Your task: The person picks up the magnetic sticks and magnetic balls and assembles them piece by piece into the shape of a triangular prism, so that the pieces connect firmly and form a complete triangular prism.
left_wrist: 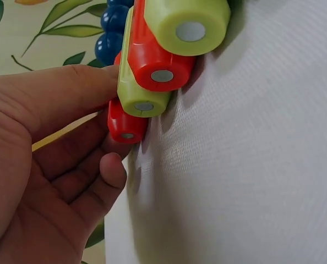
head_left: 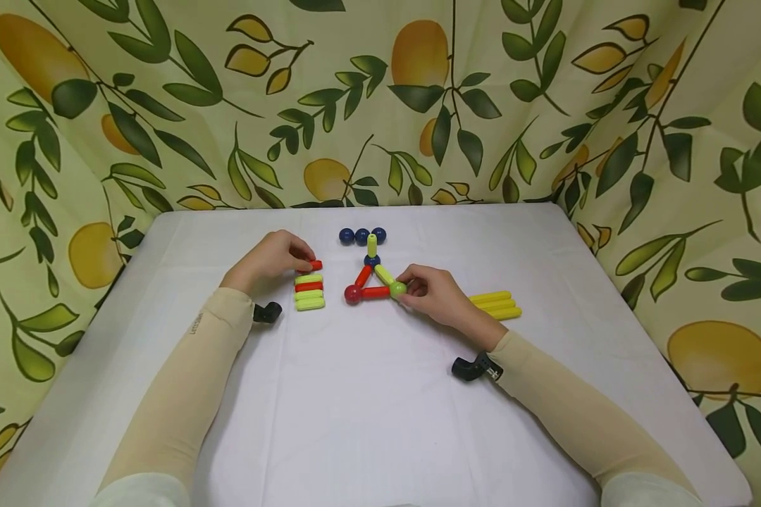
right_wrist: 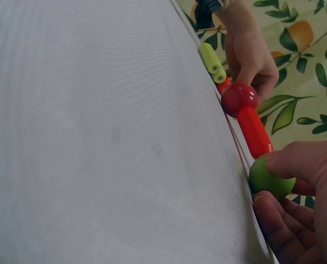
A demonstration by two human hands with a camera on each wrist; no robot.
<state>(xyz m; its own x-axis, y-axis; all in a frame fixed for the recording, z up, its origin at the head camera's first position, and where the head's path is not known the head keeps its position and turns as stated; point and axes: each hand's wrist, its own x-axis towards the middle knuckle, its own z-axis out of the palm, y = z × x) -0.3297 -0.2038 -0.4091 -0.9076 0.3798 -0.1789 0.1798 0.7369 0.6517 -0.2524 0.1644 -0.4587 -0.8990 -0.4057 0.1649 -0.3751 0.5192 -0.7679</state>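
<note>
My left hand [head_left: 269, 259] pinches a short red magnetic rod [head_left: 316, 265] at the far end of a row of rods. In the left wrist view, thumb and fingers lie either side of that red rod [left_wrist: 124, 127]. My right hand [head_left: 440, 296] grips the green ball [head_left: 397, 289] at one corner of a flat triangle. Its other corners are a red ball [head_left: 353, 294] and a dark blue ball [head_left: 372, 261]. Two red rods and a light-green rod [head_left: 384, 274] form its sides. Another light-green rod [head_left: 372, 244] rises from the blue ball.
Beside my left hand lie light-green rods [head_left: 310, 304] and another red rod [head_left: 308, 286]. Behind the triangle sit loose dark blue balls [head_left: 347, 236]. Several longer yellow rods [head_left: 504, 313] lie right of my right hand. A patterned curtain [head_left: 355, 105] borders the white table [head_left: 355, 422].
</note>
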